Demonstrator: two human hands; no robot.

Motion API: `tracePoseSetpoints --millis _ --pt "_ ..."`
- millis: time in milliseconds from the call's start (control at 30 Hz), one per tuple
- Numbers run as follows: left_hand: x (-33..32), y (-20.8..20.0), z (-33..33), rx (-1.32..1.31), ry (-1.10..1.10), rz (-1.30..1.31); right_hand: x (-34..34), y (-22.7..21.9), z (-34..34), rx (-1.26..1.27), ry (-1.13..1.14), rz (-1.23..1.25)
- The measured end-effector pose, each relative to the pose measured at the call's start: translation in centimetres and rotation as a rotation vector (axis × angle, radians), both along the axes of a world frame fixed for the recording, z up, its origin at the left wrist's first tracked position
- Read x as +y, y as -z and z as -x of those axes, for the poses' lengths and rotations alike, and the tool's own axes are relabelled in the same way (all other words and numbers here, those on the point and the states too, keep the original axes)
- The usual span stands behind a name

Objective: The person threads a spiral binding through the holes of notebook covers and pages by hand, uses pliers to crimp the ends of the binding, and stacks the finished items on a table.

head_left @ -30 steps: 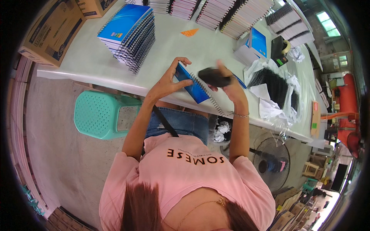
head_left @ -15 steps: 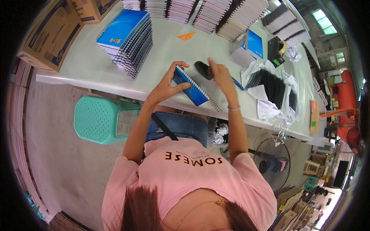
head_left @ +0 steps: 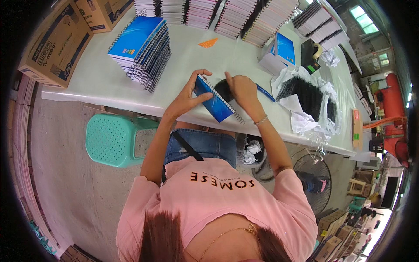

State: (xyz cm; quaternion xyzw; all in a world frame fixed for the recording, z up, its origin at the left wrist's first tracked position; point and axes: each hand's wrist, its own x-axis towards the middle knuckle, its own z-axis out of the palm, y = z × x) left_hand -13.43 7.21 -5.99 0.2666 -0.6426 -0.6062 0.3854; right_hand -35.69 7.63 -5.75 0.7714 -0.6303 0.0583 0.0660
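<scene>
My left hand (head_left: pixel 187 99) grips a small blue notebook (head_left: pixel 214 108) at its upper left end, thumb across the cover and fingers behind. The notebook tilts above the table's near edge. A wire spiral coil (head_left: pixel 238 117) runs along its right edge, and a loose length sticks out past the lower corner. Close by on the right, my right hand (head_left: pixel 243 90) is closed around a dark rounded object (head_left: pixel 224 91) against the coil side of the notebook. The fingers hide much of that object, so its kind cannot be told. A blue pen-like tool (head_left: pixel 265 92) lies just right of this hand.
A stack of blue spiral notebooks (head_left: pixel 150 52) stands at left, near cardboard boxes (head_left: pixel 56 48). Rows of bound books (head_left: pixel 238 19) line the back. At right are a tape dispenser (head_left: pixel 310 54), black coils (head_left: pixel 301 94) and crumpled paper. A green stool (head_left: pixel 111 139) stands below.
My right hand has moved left and slightly down, bringing the dark object against the notebook's coil edge. The left hand keeps its hold on the notebook, nearly still.
</scene>
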Motion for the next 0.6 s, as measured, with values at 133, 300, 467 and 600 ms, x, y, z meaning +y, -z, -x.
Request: tracePoseSetpoints --millis 133,300,467,600 --pt "0.1 -0.2 -0.1 -0.003 0.025 -0.035 0.7 -2.6 1.4 -0.352 -0.373 0.184" --pt "-0.1 -0.1 0.0 -0.049 0.027 0.038 0.2 -1.4 0.6 -0.091 -0.21 0.102" --pt "0.2 -0.3 -0.2 -0.023 0.033 -0.021 0.8 -1.8 -1.3 -0.098 -0.002 -0.006" --pt "-0.6 0.2 -0.2 -0.068 0.074 0.015 -0.3 -0.3 1.2 -0.215 -0.223 0.084"
